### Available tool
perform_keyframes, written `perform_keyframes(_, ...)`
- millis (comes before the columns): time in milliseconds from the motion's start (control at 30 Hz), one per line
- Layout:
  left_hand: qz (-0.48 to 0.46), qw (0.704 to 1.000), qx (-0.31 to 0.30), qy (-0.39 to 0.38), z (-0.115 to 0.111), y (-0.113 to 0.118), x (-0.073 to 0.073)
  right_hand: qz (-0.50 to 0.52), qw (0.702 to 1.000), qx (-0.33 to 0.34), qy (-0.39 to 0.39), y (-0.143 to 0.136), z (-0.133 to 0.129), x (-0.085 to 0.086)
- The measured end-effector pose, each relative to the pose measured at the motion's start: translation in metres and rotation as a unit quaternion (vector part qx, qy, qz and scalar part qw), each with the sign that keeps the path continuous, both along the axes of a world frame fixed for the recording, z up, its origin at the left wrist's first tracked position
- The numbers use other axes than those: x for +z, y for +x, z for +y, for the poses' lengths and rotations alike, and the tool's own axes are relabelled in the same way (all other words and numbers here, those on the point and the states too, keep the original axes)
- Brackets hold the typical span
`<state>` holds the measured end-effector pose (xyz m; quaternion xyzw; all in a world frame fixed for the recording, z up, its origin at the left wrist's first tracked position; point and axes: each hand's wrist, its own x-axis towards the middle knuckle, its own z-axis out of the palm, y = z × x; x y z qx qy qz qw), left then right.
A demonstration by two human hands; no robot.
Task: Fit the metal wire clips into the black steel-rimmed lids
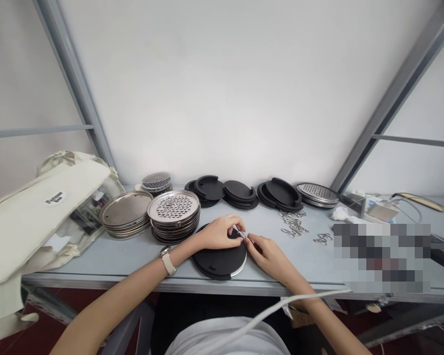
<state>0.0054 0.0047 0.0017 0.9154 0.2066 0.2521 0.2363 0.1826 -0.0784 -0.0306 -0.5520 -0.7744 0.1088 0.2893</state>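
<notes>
A round black disc [216, 261] with a silvery rim showing at its right side lies near the table's front edge. Over its upper part is my left hand [224, 232], thumb and fingers pinched on a small metal piece [243, 235] at the disc's right edge. My right hand [264, 250] meets it from the right, its fingers closed on the same small piece. The piece resembles the loose metal clips [294, 224] lying behind on the table, but its shape is partly hidden by my fingers.
Stacks of metal plates [128, 209] and perforated grater discs [173, 207] stand left. Black round holders [239, 191] and more grater discs [317, 193] line the wall. A cream bag [48, 197] lies far left; a blurred patch and cables are right.
</notes>
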Motion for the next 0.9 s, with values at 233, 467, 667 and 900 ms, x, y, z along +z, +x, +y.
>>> perform_keyframes(233, -0.023, 0.999, -0.028, -0.023, 0.0019, 0.0004, -0.0024, -0.003, 1.0, -0.001, -0.002, 0.0001, 0.0009, -0.0009)
perform_keyframes(467, -0.026, 0.998, -0.037, -0.034, 0.0026, 0.0007, -0.0025, -0.003, 1.0, -0.004, -0.006, -0.0004, -0.0002, 0.001)
perform_keyframes(667, -0.029, 0.998, -0.043, -0.03, 0.0035, 0.0006, -0.0029, -0.008, 1.0, -0.004, -0.011, -0.0004, 0.0, 0.0017)
perform_keyframes(900, -0.021, 0.999, -0.039, -0.011, 0.0026, 0.0006, -0.0022, -0.001, 1.0, 0.001, -0.01, -0.0002, 0.0002, 0.0015)
